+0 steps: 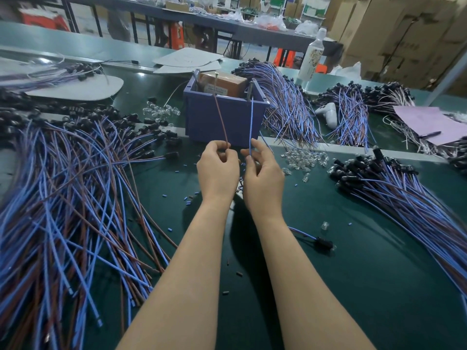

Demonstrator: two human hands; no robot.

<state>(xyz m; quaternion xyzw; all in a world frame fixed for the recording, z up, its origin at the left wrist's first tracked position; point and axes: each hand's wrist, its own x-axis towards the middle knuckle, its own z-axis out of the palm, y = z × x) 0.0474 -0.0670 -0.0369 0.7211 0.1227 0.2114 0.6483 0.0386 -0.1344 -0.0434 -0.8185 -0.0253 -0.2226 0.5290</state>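
- Brown wire (221, 117): lower end pinched in left hand (218, 168), fingers (223, 151) curled round it. Upper end up at the rim of the blue box (202, 120), at or just beside a metal pin (215, 76); contact too small to confirm.
- Blue wire (251, 122): pinched between thumb and fingers of right hand (262, 173), running nearly upright to a second pin (251, 88) at the box's right corner.
- Both hands low in front of the box, above the counter (353, 261), close together.
- Brown block (222, 83) inside the box, behind the pins; label not readable.
- Likely step: presenting both wire tips to the pins at once.
- To do well: firm pinch, wires drawn lightly taut, not kinked.
- Tips steady, one per pin, with brown wire and blue wire apart along their whole length and no crossing.
- Risk, as judged: slack in the tilted brown wire letting its tip wander off the pin.
- Around: heap of loose wires (75, 198) to the left, bundles with black sockets (404, 188) to the right, clear bulbs (305, 156) near the right hand.
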